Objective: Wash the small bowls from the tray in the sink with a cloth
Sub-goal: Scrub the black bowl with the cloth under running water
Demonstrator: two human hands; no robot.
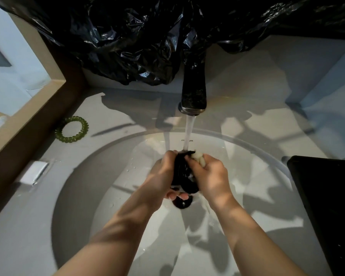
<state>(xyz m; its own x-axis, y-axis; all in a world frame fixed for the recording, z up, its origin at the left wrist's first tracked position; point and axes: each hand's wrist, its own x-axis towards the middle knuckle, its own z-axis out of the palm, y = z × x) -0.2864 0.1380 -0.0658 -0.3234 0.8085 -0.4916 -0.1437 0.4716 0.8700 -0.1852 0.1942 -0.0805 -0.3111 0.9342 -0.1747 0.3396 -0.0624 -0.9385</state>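
A small black bowl (pixel 184 173) is held over the sink (pixel 253 176), under the tap's (pixel 193 92) running water, by the left grip (pixel 161 176), curled round it. A pale cloth (pixel 200 158) is pinched against the bowl by the right grip (pixel 209 175).

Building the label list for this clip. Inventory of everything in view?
faucet: 1, dark, back centre, running
sink: 1, white, centre
small bowl: 1, black, under the running water
cloth: 1, pale, against the small bowl
tray: 1, black, right edge of view
coiled band: 1, green, counter left
small block: 1, white, counter left of sink
plastic sheet: 1, black, along the back
left hand: 1, grips the small bowl
right hand: 1, grips the cloth
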